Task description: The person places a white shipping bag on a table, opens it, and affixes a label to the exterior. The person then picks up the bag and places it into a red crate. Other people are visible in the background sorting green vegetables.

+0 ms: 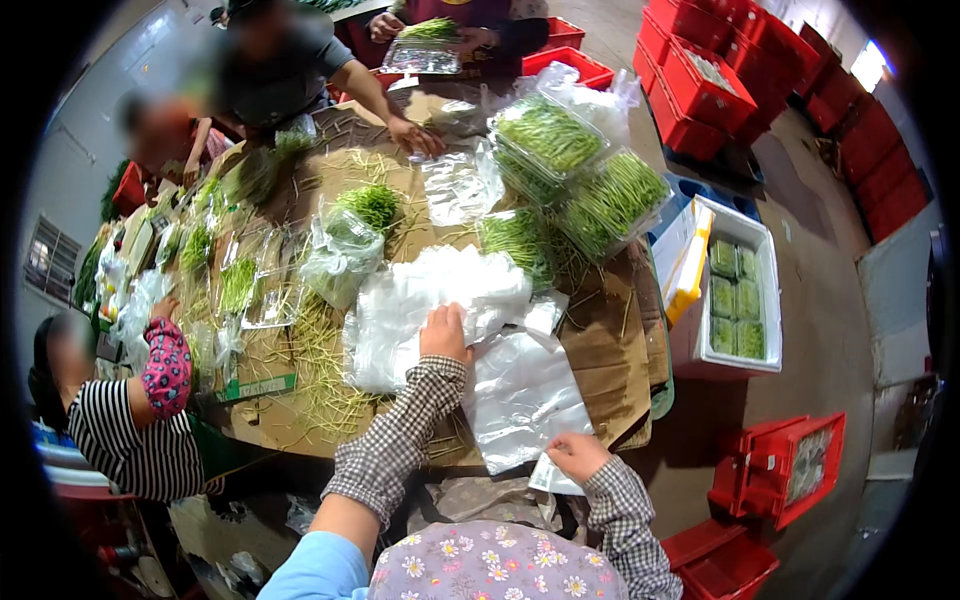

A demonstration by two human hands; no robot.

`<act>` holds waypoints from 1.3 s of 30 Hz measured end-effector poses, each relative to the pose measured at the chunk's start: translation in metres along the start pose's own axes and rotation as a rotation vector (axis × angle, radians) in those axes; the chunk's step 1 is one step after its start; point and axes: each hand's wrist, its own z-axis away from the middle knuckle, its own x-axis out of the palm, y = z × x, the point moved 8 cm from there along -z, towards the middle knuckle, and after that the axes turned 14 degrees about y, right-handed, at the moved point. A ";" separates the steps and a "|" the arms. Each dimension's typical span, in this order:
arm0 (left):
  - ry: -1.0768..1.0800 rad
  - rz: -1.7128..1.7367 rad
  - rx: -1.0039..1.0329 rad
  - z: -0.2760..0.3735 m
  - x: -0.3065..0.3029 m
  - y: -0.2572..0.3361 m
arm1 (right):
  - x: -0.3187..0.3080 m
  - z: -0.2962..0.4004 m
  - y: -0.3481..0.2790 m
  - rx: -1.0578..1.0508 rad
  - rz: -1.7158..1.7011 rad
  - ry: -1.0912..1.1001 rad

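Note:
My left hand (445, 332) rests palm down on a pile of clear plastic bags (397, 319), its fingers laid over the film. A single flat bag (525, 394) stretches from that pile to the table's near edge. At its near right corner, my right hand (581, 457) is closed, thumb and forefinger close together. A white printed slip (553, 477) juts from beneath this hand, past the table edge; the grip on it is partly hidden. Beyond the pile stand clear packs of green shoots (517, 240). A bunch of shoots (349, 240) in a thin bag lies to the left.
Loose stems (326, 367) litter the cardboard-covered table (611, 360). Larger packs of shoots (619, 199) are heaped at the right. A white foam box (772, 300) of packed trays and red crates (795, 472) stand to the right. Several people work around the table; one's hand (416, 139) touches a bag.

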 end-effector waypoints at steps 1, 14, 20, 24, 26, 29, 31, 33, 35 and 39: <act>-0.029 0.027 0.036 -0.003 0.002 -0.001 | -0.001 0.006 0.012 0.022 -0.048 0.001; 0.072 0.715 -0.524 -0.108 -0.107 -0.112 | -0.047 0.096 0.123 0.328 -0.330 0.432; 0.035 0.626 -0.604 -0.258 -0.062 -0.159 | -0.037 0.117 0.134 0.406 -0.358 0.506; -0.096 0.305 -0.503 -0.309 0.010 -0.299 | -0.029 0.093 0.112 0.312 -0.364 0.441; -0.256 0.247 -0.671 -0.270 0.060 -0.190 | -0.038 0.126 0.118 0.409 -0.329 0.547; 0.593 0.146 -0.525 -0.192 -0.017 -0.118 | -0.031 0.139 0.150 0.426 -0.451 0.653; 0.541 0.117 0.011 -0.128 -0.064 -0.002 | -0.040 0.138 0.130 0.363 -0.594 0.665; -0.266 0.837 -0.054 -0.050 -0.036 0.070 | -0.056 0.115 0.093 0.236 -0.533 0.540; -0.604 1.070 0.274 0.033 -0.022 0.138 | -0.060 0.095 0.063 0.188 -0.671 0.419; -0.809 1.443 0.443 0.107 -0.050 0.213 | -0.064 0.067 0.013 0.114 -0.912 0.092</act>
